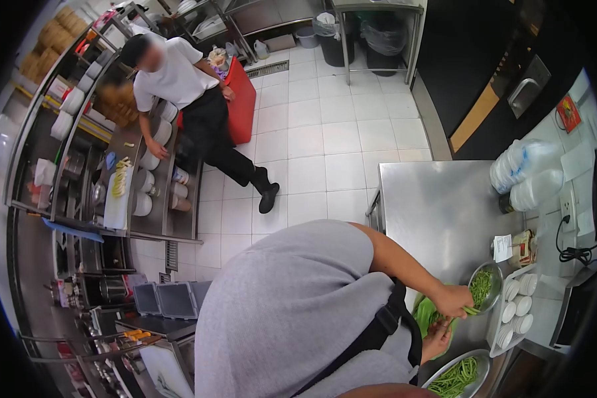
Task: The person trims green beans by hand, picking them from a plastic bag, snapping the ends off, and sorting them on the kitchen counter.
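- Nearest my camera: grey shirt [285,298], black strap [388,320].
- Left hand [454,302]: closed on green beans [470,310]; their ends project toward the bowl of cut pieces [484,286].
- Right hand [436,341]: just beside the left, fingers curled over the green bag [426,310]; I cannot tell whether it grips.
- Bowl of long beans [456,379]: near the right hand.
- Beyond the bowls: white cups [516,305] in a tray [497,331].
- Farther: a person [179,79] beside a counter [182,222].
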Demonstrator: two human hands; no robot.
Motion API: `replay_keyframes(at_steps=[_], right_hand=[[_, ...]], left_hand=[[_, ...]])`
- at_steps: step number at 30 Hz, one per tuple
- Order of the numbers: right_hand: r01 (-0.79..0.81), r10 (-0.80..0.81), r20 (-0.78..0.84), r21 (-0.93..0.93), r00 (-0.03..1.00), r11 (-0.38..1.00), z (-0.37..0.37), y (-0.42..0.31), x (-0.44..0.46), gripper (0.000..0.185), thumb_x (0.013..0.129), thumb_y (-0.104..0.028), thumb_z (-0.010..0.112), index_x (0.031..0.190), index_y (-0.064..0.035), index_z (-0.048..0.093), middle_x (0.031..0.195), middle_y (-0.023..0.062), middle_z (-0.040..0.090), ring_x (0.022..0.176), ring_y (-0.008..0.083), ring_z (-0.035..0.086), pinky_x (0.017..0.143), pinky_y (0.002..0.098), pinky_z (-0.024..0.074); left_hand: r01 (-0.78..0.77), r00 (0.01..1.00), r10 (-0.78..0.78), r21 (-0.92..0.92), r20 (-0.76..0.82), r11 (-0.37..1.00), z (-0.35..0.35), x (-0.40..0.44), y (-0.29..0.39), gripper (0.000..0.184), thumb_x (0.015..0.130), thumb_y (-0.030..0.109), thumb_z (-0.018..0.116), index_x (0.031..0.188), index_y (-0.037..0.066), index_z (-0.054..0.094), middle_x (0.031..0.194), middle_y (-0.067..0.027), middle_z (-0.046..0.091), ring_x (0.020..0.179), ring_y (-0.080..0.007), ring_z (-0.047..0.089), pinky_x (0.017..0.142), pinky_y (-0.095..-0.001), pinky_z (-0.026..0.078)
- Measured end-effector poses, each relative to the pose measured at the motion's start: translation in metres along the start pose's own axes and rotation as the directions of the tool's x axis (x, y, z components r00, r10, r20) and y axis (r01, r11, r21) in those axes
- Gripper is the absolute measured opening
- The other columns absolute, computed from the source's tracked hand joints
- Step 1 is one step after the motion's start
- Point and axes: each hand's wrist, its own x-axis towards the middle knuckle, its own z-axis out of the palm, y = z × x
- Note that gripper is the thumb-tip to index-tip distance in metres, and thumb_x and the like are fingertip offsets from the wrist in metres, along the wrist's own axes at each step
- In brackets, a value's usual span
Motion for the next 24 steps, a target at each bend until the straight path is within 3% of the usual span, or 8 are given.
replay_keyframes(at_steps=[4,6,8,9,10,14,21,24], right_hand=[[-0.031,0.027,0.029,0.131,0.999,0.991,0.004,0.001,0.013,0.037,0.098,-0.018,0.067,0.128,0.0028,0.059,0.117,0.0125,0.067,0.102,0.0190,0.064,0.088,0.0316,0.0517],[0.057,-0.056,-0.010,0.200,0.998,0.978,0.019,-0.013,-0.001,0.037,0.098,-0.014,0.065,0.129,0.0031,0.058,0.128,0.0168,0.063,0.112,0.0259,0.064,0.098,0.0361,0.0518],[0.003,-0.017,0.064,0.212,0.998,0.977,0.022,-0.024,-0.009,0.033,0.096,-0.013,0.066,0.125,0.0032,0.061,0.118,0.0134,0.067,0.103,0.0227,0.067,0.094,0.0346,0.0530],[0.030,-0.031,0.006,0.130,1.000,0.991,0.020,-0.022,-0.011,0.028,0.096,-0.014,0.067,0.117,0.0029,0.066,0.106,0.0089,0.069,0.093,0.0170,0.066,0.085,0.0302,0.0527],[0.008,-0.008,0.017,0.008,1.000,1.000,0.015,-0.024,-0.012,0.024,0.096,-0.016,0.067,0.111,0.0027,0.069,0.095,0.0061,0.070,0.087,0.0124,0.064,0.078,0.0266,0.0503],[0.099,-0.099,-0.109,0.002,0.989,0.995,0.016,-0.021,-0.017,0.023,0.097,-0.016,0.063,0.105,0.0042,0.070,0.079,0.0050,0.068,0.068,0.0114,0.059,0.064,0.0304,0.0479],[0.133,-0.210,-0.088,-0.530,0.974,0.837,0.012,-0.020,-0.032,0.021,0.091,-0.013,0.059,0.091,0.0039,0.070,0.071,0.0106,0.065,0.064,0.0145,0.059,0.062,0.0338,0.0471],[0.148,-0.081,-0.338,0.176,0.938,0.973,0.003,0.015,-0.020,0.024,0.094,-0.011,0.053,0.098,0.0022,0.073,0.076,0.0066,0.068,0.066,0.0153,0.060,0.063,0.0301,0.0469]], left_hand=[[-0.040,0.998,0.042,0.058,-0.047,0.998,0.010,0.001,-0.015,0.025,0.081,0.022,0.071,0.079,-0.003,0.065,0.073,-0.0244,0.065,0.071,-0.0427,0.066,0.066,-0.0498,0.050],[-0.089,0.996,0.087,-0.190,-0.016,0.978,-0.004,-0.006,-0.006,0.019,0.076,0.017,0.069,0.077,-0.002,0.063,0.071,-0.0236,0.063,0.061,-0.0380,0.061,0.059,-0.0472,0.048],[-0.138,0.985,0.119,0.153,0.126,0.979,0.001,-0.006,-0.033,0.016,0.080,0.015,0.069,0.084,0.000,0.066,0.082,-0.0172,0.068,0.075,-0.0315,0.066,0.067,-0.0418,0.052],[-0.152,0.988,0.140,0.212,0.070,0.965,0.003,-0.010,-0.031,0.015,0.082,0.015,0.067,0.087,0.001,0.067,0.083,-0.0180,0.069,0.076,-0.0307,0.068,0.068,-0.0411,0.053],[0.229,0.972,-0.224,-0.075,0.077,0.970,-0.007,-0.008,0.000,0.016,0.088,0.016,0.066,0.094,0.000,0.069,0.086,-0.0188,0.070,0.077,-0.0316,0.069,0.069,-0.0408,0.054],[0.000,0.993,-0.017,0.138,0.121,0.990,-0.009,-0.005,0.014,0.016,0.094,0.013,0.067,0.102,-0.001,0.070,0.085,-0.0194,0.068,0.073,-0.0277,0.068,0.065,-0.0394,0.051],[-0.228,0.959,0.179,0.223,0.221,0.948,0.002,-0.012,0.029,0.013,0.094,0.009,0.066,0.102,-0.001,0.068,0.086,-0.0175,0.067,0.070,-0.0246,0.064,0.065,-0.0348,0.049],[-0.081,0.986,0.056,0.156,0.160,0.984,0.009,-0.007,0.022,0.013,0.096,0.009,0.064,0.103,-0.001,0.066,0.083,-0.0149,0.067,0.070,-0.0203,0.062,0.067,-0.0332,0.049]])
